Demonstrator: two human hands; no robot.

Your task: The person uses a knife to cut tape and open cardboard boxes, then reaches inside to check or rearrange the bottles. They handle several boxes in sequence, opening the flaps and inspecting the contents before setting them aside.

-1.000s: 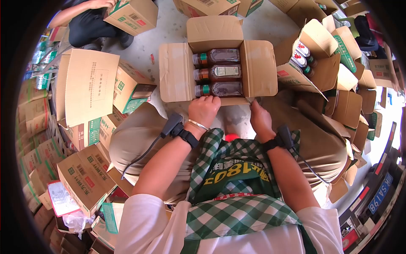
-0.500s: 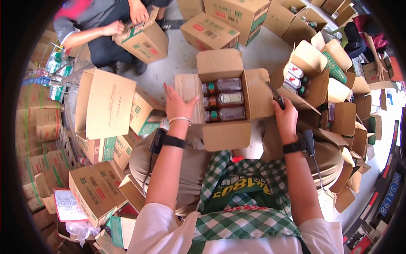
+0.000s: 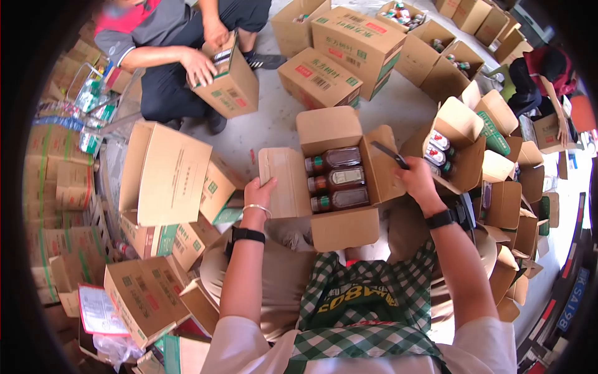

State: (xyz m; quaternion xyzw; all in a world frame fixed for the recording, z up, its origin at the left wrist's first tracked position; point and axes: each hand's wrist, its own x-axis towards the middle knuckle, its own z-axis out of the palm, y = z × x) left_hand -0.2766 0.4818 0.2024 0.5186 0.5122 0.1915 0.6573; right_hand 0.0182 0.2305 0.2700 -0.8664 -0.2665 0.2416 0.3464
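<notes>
An open cardboard box (image 3: 344,229) sits in front of me with all its flaps folded outward. Inside lie three bottles (image 3: 346,178) of dark drink, stacked in a column on their sides. My left hand (image 3: 256,198) is closed on the outer edge of the left flap (image 3: 288,184), thumb on top. In my right hand (image 3: 418,181) is a knife (image 3: 390,153), its dark blade angled up and left over the right flap (image 3: 384,165). The fingers of that hand are wrapped round the handle, right beside the flap.
Another open box (image 3: 458,153) with bottles stands at my right, among several opened boxes. On the left is a large open carton (image 3: 171,171). A seated co-worker (image 3: 162,47) handles a box (image 3: 230,90) ahead. Closed cartons (image 3: 321,78) stand on the floor beyond mine.
My left hand, spread open over the left flap before, now grips its edge. The knife blade has swung clear over the right flap. The whole view has shifted slightly.
</notes>
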